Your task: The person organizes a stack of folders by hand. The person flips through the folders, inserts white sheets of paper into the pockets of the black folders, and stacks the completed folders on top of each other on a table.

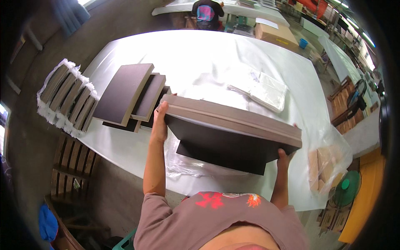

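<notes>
I hold a stack of two or three dark brown boards (225, 143) with pale tan edges, lifted above the white table (200, 54) and tilted toward me. My left hand (159, 121) grips the stack's left end. My right hand (285, 156) holds its right end from below, mostly hidden by the boards. Under the stack lies crumpled clear plastic wrap (183, 162). To the left, several dark boards (129, 93) lie fanned flat on the table.
A bundle of boards in white foam wrap (66, 98) sits at the table's left edge. Clear plastic bags (264, 89) lie at centre right, a bag with tan blocks (325, 162) at right. Wooden pallets (71, 166) stand below left. Another person (207, 12) sits beyond the table.
</notes>
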`<state>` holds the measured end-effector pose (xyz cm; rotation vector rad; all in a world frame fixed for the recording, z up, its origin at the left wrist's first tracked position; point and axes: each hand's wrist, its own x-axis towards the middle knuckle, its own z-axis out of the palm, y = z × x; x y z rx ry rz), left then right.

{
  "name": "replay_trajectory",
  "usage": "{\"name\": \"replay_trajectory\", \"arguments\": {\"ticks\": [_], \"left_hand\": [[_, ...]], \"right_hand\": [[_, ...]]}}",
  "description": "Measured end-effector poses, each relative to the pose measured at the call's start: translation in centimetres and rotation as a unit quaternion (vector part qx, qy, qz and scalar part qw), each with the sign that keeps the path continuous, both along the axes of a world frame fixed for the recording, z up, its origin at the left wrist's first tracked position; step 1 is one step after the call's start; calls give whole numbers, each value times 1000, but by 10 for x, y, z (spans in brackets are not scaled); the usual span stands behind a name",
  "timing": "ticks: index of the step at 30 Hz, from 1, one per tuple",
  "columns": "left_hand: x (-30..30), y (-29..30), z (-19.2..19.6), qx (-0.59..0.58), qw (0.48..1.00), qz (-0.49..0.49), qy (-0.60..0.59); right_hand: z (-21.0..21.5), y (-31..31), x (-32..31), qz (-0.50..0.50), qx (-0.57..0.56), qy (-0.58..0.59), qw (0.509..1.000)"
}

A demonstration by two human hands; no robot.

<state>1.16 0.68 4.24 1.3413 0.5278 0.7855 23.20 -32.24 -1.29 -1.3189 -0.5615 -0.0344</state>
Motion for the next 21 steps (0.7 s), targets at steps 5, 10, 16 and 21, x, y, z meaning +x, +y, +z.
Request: {"name": "replay_trajectory", "arguments": {"ticks": [5,10,16,21], "left_hand": [[-10,30,-25,-28,968,-197,-155],[-9,52,-77,36,997,27,-60],[-6,46,-54,22,994,13,-111],[-13,34,-43,144,984,55,-84]], "right_hand": [[3,-30,-3,158,-45,93,982],[21,-3,-14,66,-10,3,998],[46,-2,-22,34,6,-42,999],[30,-6,-23,89,14,-49,995]]}}
